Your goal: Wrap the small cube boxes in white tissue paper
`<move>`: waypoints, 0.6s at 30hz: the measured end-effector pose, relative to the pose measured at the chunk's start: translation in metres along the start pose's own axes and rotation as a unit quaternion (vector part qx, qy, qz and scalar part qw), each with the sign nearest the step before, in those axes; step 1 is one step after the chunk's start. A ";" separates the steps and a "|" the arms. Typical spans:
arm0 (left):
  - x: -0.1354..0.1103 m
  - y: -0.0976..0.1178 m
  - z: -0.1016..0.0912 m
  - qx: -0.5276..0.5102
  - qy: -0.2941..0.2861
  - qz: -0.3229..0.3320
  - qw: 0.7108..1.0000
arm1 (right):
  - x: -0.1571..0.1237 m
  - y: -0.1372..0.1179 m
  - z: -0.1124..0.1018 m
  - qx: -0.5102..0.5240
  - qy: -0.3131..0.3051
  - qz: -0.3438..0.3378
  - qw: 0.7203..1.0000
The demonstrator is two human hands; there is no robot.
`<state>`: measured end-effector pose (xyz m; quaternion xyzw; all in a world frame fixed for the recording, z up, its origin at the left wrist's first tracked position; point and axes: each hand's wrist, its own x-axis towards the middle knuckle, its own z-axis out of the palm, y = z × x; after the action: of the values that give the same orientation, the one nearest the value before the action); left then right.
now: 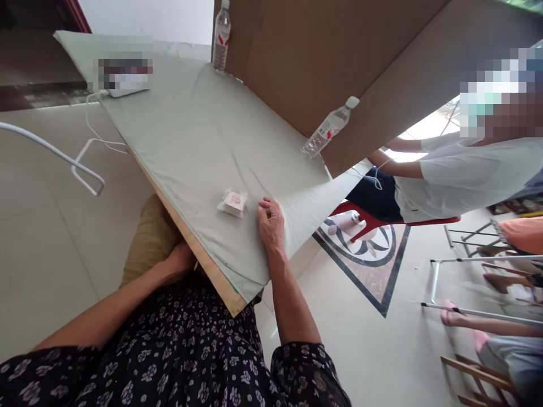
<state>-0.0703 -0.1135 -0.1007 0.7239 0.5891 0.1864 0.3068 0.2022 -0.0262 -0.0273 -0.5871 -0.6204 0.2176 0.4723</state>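
Note:
My right hand (270,222) rests on the grey-green cloth (199,141) that covers the table, its fingers curled and pressed together on the fabric. A small white and pink packet (233,203) lies on the cloth just left of that hand, not touched. My left hand (180,261) is below the table's wooden front edge (203,265), mostly hidden, beside a tan bundle (148,240) in my lap. Its fingers do not show.
Two clear water bottles stand by a large cardboard sheet (339,62): one at the back (221,37), one tilted at the right (330,127). A white device (123,85) with a cable lies at the far corner. Another person in white (458,175) sits on a red chair (373,223). Metal frames stand right.

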 end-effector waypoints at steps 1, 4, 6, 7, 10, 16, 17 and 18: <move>-0.009 0.006 -0.001 0.002 -0.023 0.007 1.000 | 0.000 -0.001 0.000 0.003 0.003 -0.001 1.000; -0.034 0.028 -0.007 0.002 -0.067 0.019 0.998 | -0.002 -0.007 -0.002 0.017 0.010 -0.013 1.000; -0.045 0.044 -0.013 0.026 -0.070 0.007 0.997 | -0.003 -0.014 -0.003 0.022 0.014 -0.039 0.999; -0.049 0.050 -0.016 0.046 -0.069 -0.007 0.997 | -0.004 -0.018 -0.005 0.024 0.015 -0.056 0.998; -0.057 0.062 -0.026 0.091 -0.097 -0.078 0.988 | -0.005 -0.030 -0.008 0.022 0.007 -0.108 0.994; -0.074 0.082 -0.063 -0.003 -0.092 -0.034 0.995 | 0.003 -0.039 -0.008 -0.024 -0.037 -0.157 0.987; -0.071 0.089 -0.070 -0.030 -0.054 -0.001 0.998 | 0.005 -0.040 -0.007 -0.032 -0.049 -0.173 0.983; -0.065 0.096 -0.076 -0.049 -0.010 0.036 0.998 | 0.008 -0.042 -0.006 -0.044 -0.060 -0.191 0.979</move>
<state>-0.0626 -0.1705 0.0259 0.7301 0.5501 0.2190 0.3411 0.1865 -0.0299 0.0130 -0.4641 -0.7573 0.1311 0.4403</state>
